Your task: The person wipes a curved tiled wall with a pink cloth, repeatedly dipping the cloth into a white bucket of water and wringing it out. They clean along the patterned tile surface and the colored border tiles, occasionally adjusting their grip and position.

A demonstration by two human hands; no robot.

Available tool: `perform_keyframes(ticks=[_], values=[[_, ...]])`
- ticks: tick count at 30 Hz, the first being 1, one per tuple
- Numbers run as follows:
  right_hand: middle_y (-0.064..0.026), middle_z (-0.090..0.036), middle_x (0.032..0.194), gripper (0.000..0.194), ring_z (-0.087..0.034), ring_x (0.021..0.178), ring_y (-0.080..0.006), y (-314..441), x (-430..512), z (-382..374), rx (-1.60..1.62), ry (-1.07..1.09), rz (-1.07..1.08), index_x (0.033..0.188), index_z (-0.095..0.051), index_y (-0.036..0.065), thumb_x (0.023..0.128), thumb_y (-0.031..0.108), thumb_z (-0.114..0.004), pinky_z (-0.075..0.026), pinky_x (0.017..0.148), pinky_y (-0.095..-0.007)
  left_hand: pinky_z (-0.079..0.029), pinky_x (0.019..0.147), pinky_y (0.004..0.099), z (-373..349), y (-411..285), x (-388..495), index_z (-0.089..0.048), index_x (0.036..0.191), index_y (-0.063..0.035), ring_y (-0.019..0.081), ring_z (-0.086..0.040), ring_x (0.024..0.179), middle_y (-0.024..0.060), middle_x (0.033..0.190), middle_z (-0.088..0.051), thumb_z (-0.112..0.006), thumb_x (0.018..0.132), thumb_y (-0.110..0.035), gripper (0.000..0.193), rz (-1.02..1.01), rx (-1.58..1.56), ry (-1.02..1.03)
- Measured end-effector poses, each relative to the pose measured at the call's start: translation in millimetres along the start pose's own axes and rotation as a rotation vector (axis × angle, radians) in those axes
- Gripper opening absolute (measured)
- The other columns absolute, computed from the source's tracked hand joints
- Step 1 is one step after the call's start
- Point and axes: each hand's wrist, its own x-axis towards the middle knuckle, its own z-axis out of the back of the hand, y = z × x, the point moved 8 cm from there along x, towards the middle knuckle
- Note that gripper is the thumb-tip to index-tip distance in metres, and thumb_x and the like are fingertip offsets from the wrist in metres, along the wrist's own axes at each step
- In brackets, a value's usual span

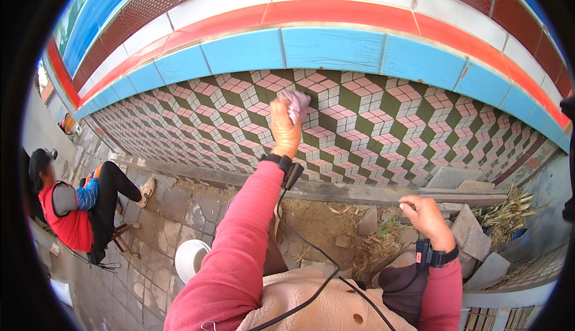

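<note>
My left hand (285, 129) grips a crumpled pale purple cloth (298, 104), which lies against the mosaic tile wall (373, 135). Pink, grey and dark green tiles make a cube pattern there. The cloth is just under a row of light blue glazed tiles (332, 50). My right hand (422, 216) hangs above the rubble at the wall's foot, right of centre. Its fingers are loosely curled together, and no object shows in it. A black strap with a small device is on each wrist.
To the left a person in a red vest (67, 214) sits on a low wooden stool (125, 236). A white bucket (182, 263) stands by my left arm. Stone slabs (469, 232) and dry stalks (510, 212) lie at right. A black cable (338, 267) crosses my lap.
</note>
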Motion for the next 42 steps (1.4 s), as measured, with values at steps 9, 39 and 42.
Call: perform_keyframes(ticks=[9, 39, 42], values=[[-0.0103, -0.066, 0.100, 0.021, -0.064, 0.088, -0.0183, 106.2, 5.5, 79.7, -0.050, -0.656, 0.338, 0.106, -0.066, 0.001, 0.088, -0.003, -0.056, -0.050, 0.077, -0.0286, -0.047, 0.076, 0.0347, 40.9, 64.8, -38.4, -0.049, 0.103, -0.0114, 0.0161, -0.050, 0.086, 0.0040, 0.096, -0.050, -0.057, 0.088, -0.003, 0.020, 0.395, 0.061, -0.044], [-0.0025, -0.050, 0.135, 0.045, -0.044, 0.125, -0.0239, 249.7, 172.6, 86.1, -0.846, -1.243, 0.732, 0.132, -0.052, 0.020, 0.096, 0.046, -0.042, -0.027, 0.106, -0.0457, -0.038, 0.074, 0.0318, 57.1, 221.8, -194.2, -0.038, 0.074, -0.0170, 0.0180, -0.037, 0.070, 0.0004, 0.078, -0.041, -0.048, 0.084, -0.020, 0.014, 1.174, -1.186, -0.917], [-0.0033, -0.050, 0.136, 0.046, -0.043, 0.127, -0.0244, 249.5, 172.9, 87.0, -0.831, -1.234, 0.753, 0.132, -0.052, 0.019, 0.096, 0.044, -0.041, -0.027, 0.106, -0.0451, -0.042, 0.079, 0.0332, 126.2, 178.3, -88.8, -0.041, 0.098, -0.0131, 0.0188, -0.047, 0.082, 0.0034, 0.093, -0.049, -0.058, 0.078, -0.005, 0.027, 0.446, -0.408, -0.776]])
